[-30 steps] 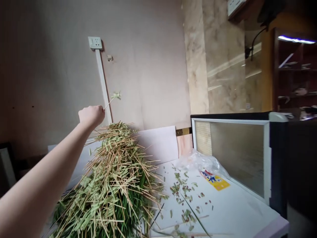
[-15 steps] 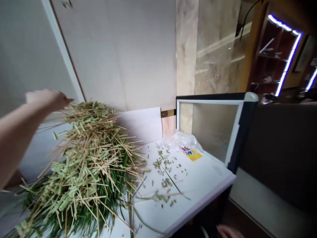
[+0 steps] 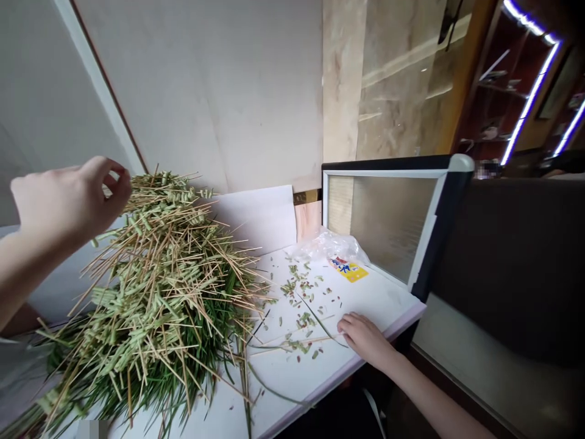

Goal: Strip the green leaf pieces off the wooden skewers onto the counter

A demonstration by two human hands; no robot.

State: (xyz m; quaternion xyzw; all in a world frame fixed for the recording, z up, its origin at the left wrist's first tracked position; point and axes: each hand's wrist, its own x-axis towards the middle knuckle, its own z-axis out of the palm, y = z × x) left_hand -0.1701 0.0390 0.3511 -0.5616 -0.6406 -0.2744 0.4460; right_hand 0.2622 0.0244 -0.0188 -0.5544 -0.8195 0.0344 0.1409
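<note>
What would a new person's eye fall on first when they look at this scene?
The eye goes first to the big heap of wooden sticks with green leaf pieces, on the left of the white tabletop. Next come the left hand, raised beside the heap's top, and the right hand, resting near the tabletop's front edge. A yellow packet stands out farther back.

- You'll find the only print on the yellow label [image 3: 348, 269], which lies by the plastic bag [image 3: 326, 245] at the far right of the white table [image 3: 381, 311].
- Its red and blue characters are too small and blurred for you to read.
</note>
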